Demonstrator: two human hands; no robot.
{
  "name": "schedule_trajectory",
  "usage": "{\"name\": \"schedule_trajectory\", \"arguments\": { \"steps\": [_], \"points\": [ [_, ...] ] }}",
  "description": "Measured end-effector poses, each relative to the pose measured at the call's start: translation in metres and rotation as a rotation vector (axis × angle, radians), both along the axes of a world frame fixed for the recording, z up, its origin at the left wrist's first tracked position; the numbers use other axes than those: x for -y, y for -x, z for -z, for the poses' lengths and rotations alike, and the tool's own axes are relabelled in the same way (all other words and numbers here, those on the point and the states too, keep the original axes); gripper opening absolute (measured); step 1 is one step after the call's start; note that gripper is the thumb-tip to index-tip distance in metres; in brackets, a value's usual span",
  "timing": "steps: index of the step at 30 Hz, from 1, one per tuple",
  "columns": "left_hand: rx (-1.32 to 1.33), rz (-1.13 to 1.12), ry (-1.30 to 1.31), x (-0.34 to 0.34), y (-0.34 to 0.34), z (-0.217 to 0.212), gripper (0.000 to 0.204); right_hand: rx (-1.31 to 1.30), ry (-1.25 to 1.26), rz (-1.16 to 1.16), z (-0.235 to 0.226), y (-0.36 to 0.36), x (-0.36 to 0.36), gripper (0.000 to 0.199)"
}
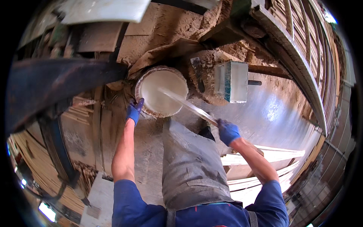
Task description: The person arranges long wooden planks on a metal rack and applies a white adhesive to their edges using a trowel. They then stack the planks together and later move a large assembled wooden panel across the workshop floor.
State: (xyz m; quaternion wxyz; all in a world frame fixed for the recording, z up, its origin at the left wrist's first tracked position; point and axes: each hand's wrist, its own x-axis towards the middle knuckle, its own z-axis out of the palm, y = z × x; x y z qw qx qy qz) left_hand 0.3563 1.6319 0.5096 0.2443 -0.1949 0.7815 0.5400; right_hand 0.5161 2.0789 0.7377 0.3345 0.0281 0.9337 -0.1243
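A round bucket (184,78) with a crusted rim stands in front of me, holding a smooth white liquid (151,86). My left hand (135,110), in a blue glove, is closed on the near-left side of its rim. A long pale wooden stick (193,109) slants into the liquid, its lower end hidden beneath the surface. Around the stick's upper end my gloved right hand (228,132) is wrapped. Right of the bucket is a white block-shaped object with a teal side (228,84) and a dark handle. Between them lies a flat dark scraper-like blade (197,74).
A dark machine arm (64,75) juts in from the left. At upper right a metal-framed rack (298,56) holds long wooden strips. More strips (261,156) lie beside my right arm. Brown dust (170,20) covers the floor beyond the bucket.
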Motion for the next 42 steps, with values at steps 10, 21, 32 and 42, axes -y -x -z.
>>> {"name": "schedule_trajectory", "arguments": {
  "steps": [10,21,32,42],
  "points": [
    [-0.126,0.267,0.373,-0.009,0.073,0.028,0.069,0.067,-0.058,0.075,0.044,-0.047,-0.007,0.024],
    [-0.194,0.213,0.149,-0.010,0.054,0.035,0.051,0.141,-0.106,0.135,-0.037,-0.060,-0.032,0.026],
    [-0.070,-0.148,-0.032,-0.057,-0.056,-0.092,0.038,0.146,0.079,0.102,-0.026,-0.032,-0.064,0.024],
    [0.162,-0.405,0.293,-0.073,-0.124,-0.325,0.050,0.022,0.499,-0.326,-0.040,-0.019,-0.125,0.021]
  ]
}}
